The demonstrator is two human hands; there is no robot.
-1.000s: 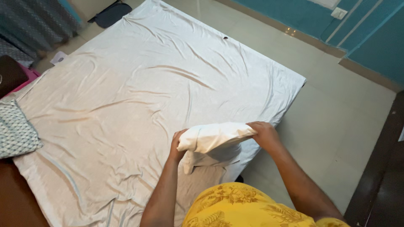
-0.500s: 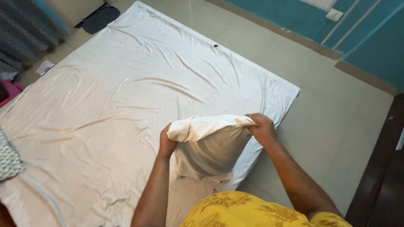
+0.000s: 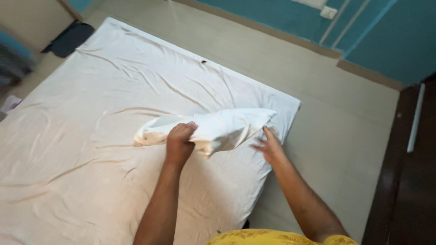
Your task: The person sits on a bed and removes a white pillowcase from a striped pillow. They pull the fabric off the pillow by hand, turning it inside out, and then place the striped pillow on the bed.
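Looking down through the head view: my left hand (image 3: 180, 141) is clenched on a white pillow (image 3: 218, 128), fist closed over the bunched cover at its near edge, roughly mid-length. Pillow is lifted off the surface and lies roughly crosswise, its right end a little higher, with a loose tail of cover trailing out past my fist on the left and dropping toward the bed. My right hand (image 3: 269, 146) is released, fingers spread and motion-blurred, just below the pillow's right end; can't tell if the fingertips touch the fabric. Pillow sits over the near-right part of a white bed sheet (image 3: 91, 136), close to the mattress's right corner. Sheet covers the whole mattress, heavily creased, long wrinkles running diagonally across it. Small dark speck (image 3: 204, 61) on the sheet's far edge; can't tell what it is. Right of the bed is a pale tiled floor (image 3: 345, 118), running up to a teal wall (image 3: 390, 41) at far right with a light switch plate (image 3: 328, 12) on it. Dark flat item (image 3: 68, 38) on the floor at the far-left corner of the bed, too unclear to name. Dark wooden panel (image 3: 408, 181) down the right edge of frame. Yellow patterned garment (image 3: 277, 237) at the near edge, between my forearms.
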